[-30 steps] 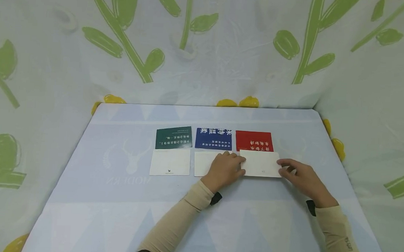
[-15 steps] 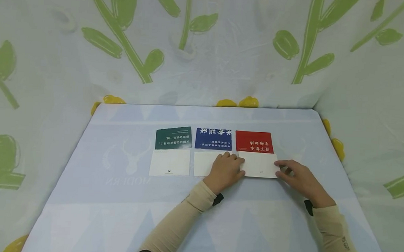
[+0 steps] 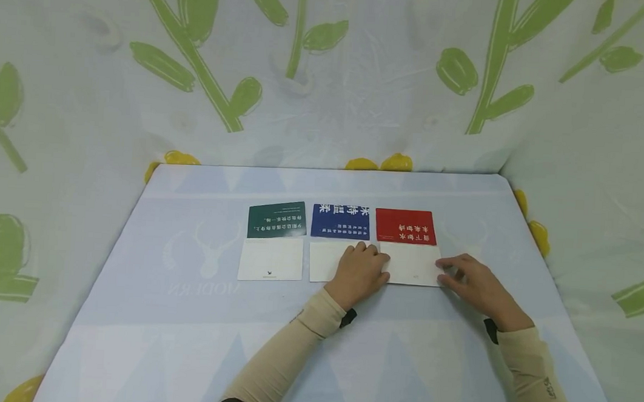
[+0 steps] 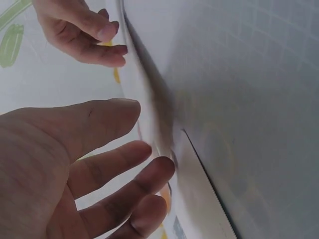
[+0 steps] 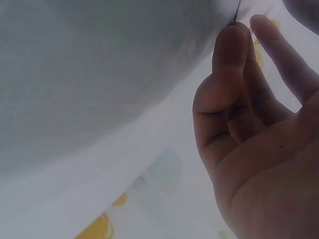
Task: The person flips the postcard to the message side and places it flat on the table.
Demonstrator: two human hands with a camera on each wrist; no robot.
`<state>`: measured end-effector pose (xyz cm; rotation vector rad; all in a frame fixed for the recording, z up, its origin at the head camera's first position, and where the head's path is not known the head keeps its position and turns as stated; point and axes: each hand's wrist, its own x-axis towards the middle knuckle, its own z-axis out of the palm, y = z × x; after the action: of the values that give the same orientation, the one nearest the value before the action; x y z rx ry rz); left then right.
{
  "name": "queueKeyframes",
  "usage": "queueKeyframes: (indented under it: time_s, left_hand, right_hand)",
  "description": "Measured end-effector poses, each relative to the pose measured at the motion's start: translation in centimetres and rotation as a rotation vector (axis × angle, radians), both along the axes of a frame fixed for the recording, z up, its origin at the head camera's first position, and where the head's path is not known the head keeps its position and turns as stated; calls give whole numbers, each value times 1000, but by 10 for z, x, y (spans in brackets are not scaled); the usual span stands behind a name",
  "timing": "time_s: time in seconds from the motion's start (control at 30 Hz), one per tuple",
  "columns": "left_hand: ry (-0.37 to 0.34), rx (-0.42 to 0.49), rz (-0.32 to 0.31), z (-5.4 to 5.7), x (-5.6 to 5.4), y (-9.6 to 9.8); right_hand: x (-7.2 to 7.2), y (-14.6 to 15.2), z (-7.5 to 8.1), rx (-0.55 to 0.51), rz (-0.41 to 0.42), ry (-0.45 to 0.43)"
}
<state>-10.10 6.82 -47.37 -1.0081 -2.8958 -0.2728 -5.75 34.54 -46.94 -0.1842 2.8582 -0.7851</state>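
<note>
In the head view, a white card (image 3: pixel 413 264) lies below a red card (image 3: pixel 405 226) with white lettering, its near edge at or just above the table. My left hand (image 3: pixel 358 267) holds its left edge with thumb and fingertips, partly covering the middle white card (image 3: pixel 324 262). At the right edge, the thumb and fingers of my right hand (image 3: pixel 476 283) hold the same card. The left wrist view shows the left hand's thumb and fingers apart along the card's edge. In the right wrist view, my right hand (image 5: pixel 264 134) has bent fingers; the card is barely visible.
A green card (image 3: pixel 277 220) and a blue card (image 3: pixel 340 221) lie left of the red one. Under the green card is another white card (image 3: pixel 271 259). The pale patterned table (image 3: pixel 183 351) meets a leaf-print cloth (image 3: pixel 370 106) at the back.
The white card has moved slightly toward me and left and come down; its overlap on the red card is gone. My right hand moved slightly left with it; my left hand barely shifted.
</note>
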Motion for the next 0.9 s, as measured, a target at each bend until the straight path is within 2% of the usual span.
queueKeyframes:
  time_s: [0.23,0.67,0.9]
  left_hand:
    - [-20,-14,8,0,-2,-1]
    - [-19,29,12,0,-3,-4]
    - [-29,58,10,1,-5,-7]
  right_hand:
    - [0,-1,2,4,-8,-8]
    - [2,-1,4,0,-9,-6]
    - [3,3,4,-4,3,34]
